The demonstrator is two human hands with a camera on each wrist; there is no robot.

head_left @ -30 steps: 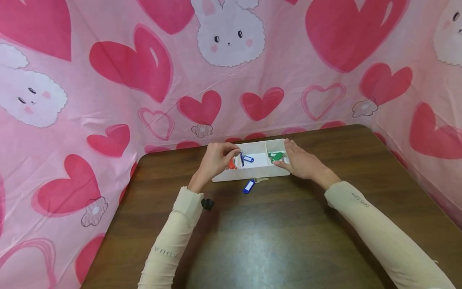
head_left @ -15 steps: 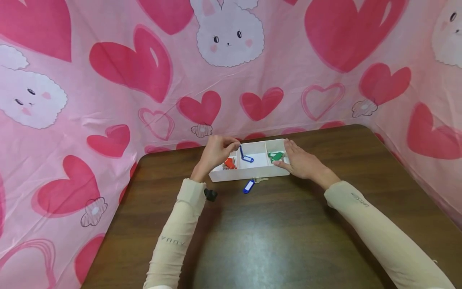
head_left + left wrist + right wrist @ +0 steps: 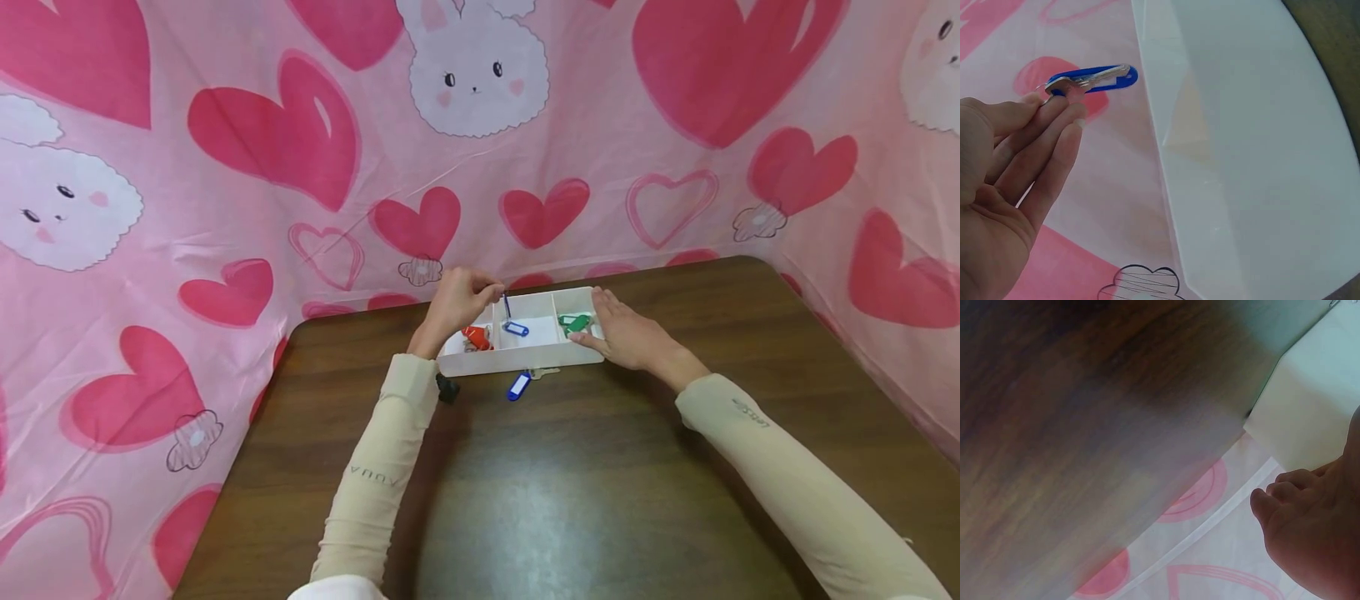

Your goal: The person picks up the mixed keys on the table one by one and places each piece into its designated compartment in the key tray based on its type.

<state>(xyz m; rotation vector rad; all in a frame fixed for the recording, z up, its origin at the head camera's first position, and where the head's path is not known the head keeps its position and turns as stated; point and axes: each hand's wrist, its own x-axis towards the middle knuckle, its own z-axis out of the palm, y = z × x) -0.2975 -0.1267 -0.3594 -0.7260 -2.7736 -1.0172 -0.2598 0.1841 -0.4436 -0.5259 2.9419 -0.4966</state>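
Observation:
My left hand pinches a blue key tag by its ring between thumb and fingertips. A metal key hangs alongside the tag. In the head view this tag dangles over the middle compartment of a white divided box. Another blue key tag lies in that compartment. Orange key tags with keys fill part of the left compartment, and green key tags lie in the right one. My right hand rests on the box's right end, fingers extended.
In front of the box, a blue key tag with a key lies on the brown wooden table. Behind the table's far edge hangs a pink cloth with hearts and rabbits.
My left hand has risen and shifted slightly away from me, lifting the pinched blue key tag a little. The orange tags have come into fuller view. My right hand stays put.

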